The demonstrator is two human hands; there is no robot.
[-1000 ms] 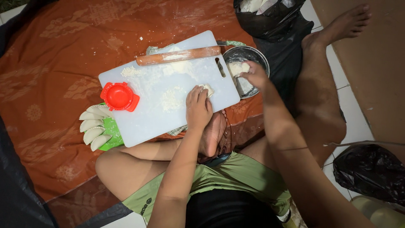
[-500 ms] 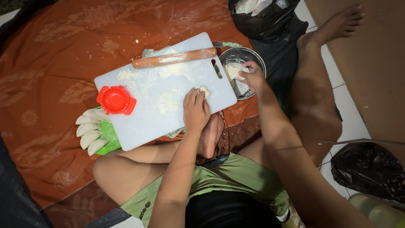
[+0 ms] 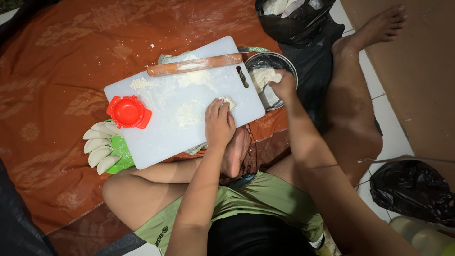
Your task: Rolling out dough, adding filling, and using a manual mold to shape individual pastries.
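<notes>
A white cutting board (image 3: 161,128) dusted with flour lies on an orange cloth in front of my crossed legs. My left hand (image 3: 219,124) rests palm down on the board's near right part, its fingers over a small piece of dough (image 3: 230,101). My right hand (image 3: 283,86) reaches into a metal bowl (image 3: 284,61) just right of the board and grips the lump of dough (image 3: 263,76) inside it. A wooden rolling pin (image 3: 194,65) lies along the board's far edge. A red dumpling press (image 3: 128,112) sits on the board's left side.
Several folded dumplings (image 3: 97,147) lie on a green plate (image 3: 121,150) under the board's left corner. A black plastic bag (image 3: 296,23) stands behind the bowl; another black bag (image 3: 412,189) lies on the tiled floor at right. The orange cloth (image 3: 57,71) spreads to the left.
My right hand has stayed in the bowl, working the dough. My left hand stays pressed on the board. The view has shifted slightly.
</notes>
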